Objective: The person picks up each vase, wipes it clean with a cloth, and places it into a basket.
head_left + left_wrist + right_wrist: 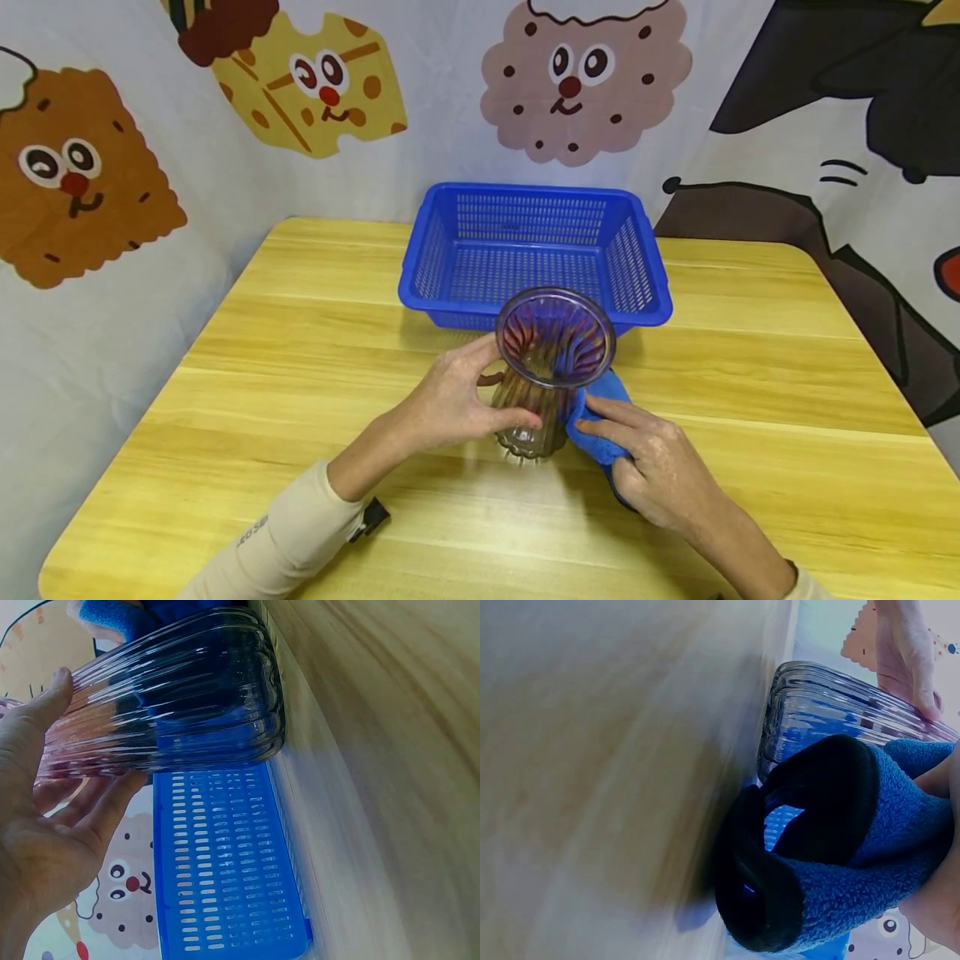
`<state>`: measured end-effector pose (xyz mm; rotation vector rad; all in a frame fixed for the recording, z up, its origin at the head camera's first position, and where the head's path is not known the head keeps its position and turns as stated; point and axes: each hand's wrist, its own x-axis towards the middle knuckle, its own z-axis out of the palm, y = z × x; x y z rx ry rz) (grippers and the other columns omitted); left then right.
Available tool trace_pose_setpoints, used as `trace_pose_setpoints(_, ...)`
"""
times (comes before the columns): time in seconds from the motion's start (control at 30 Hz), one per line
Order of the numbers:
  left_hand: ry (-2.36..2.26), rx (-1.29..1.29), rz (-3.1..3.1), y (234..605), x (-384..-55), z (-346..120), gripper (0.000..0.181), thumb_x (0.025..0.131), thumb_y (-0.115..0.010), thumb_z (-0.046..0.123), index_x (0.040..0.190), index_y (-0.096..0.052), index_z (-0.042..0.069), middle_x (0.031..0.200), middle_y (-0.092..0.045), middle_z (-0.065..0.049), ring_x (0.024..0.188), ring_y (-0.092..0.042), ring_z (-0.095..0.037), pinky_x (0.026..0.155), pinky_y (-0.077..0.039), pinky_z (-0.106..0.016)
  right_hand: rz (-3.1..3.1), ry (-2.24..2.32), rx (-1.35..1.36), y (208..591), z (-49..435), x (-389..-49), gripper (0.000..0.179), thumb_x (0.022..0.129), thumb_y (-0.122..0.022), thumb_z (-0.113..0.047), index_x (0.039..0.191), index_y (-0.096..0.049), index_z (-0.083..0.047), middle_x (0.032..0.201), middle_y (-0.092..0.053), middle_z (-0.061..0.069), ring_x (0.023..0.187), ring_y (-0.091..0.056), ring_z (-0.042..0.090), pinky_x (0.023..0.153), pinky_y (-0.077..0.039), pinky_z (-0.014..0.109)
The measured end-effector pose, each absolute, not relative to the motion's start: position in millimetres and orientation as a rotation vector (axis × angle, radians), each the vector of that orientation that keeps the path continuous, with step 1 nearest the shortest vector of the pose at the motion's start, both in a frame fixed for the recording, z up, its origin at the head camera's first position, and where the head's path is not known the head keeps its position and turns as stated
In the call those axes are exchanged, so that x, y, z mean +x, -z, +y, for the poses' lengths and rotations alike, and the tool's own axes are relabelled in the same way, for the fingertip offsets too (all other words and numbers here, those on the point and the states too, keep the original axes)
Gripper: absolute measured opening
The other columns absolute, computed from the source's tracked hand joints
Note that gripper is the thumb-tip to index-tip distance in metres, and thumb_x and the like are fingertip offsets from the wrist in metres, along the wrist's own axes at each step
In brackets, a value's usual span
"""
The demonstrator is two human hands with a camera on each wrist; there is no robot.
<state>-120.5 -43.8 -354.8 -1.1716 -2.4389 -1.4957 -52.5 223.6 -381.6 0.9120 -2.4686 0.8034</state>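
A ribbed glass vase with a purple-tinted, flared rim is roughly upright at the middle of the table, mouth up. Its base is close to the tabletop; whether it touches I cannot tell. My left hand grips the vase from the left, thumb across the near side and fingers behind. On the other side, my right hand holds a folded blue cloth against the glass. The right wrist view shows the fuzzy cloth with its dark edging hanging in a loop beside the vase.
Just behind the vase stands a blue perforated plastic basket with nothing in it. The wood-grain table has rounded corners. A cloth backdrop with cartoon food figures hangs behind and to the sides.
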Motion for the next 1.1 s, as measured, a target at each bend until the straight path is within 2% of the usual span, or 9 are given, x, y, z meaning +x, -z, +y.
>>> trace_pose_setpoints(0.6, 1.496, -1.146, -2.455, 354.2, -118.8, -43.2, 0.089, 0.069, -0.097, 0.021, 0.145, -0.053, 0.007, 0.144, -0.055, -0.008, 0.129, -0.055, -0.021, 0.084, -0.057, -0.019, -2.687, -0.674, 0.902, 383.8, 224.9, -54.0, 0.046, 0.069, -0.052, 0.007, 0.103, -0.079, -0.007, 0.127, -0.068, 0.013, 0.115, -0.065, 0.032, 0.091, -0.058, 0.055)
trace_pose_setpoints(1.1, 1.377, -1.036, -2.509, 352.8, -113.0, -43.3, 0.095, 0.067, -0.097, 0.032, 0.146, -0.05, 0.009, 0.139, -0.057, -0.005, 0.124, -0.058, -0.02, 0.08, -0.059, -0.02, -2.866, -0.621, 0.954, 386.6, 224.1, -51.9, 0.042, 0.075, -0.061, 0.007, 0.114, -0.075, -0.003, 0.136, -0.061, 0.018, 0.128, -0.056, 0.036, 0.1, -0.051, 0.059)
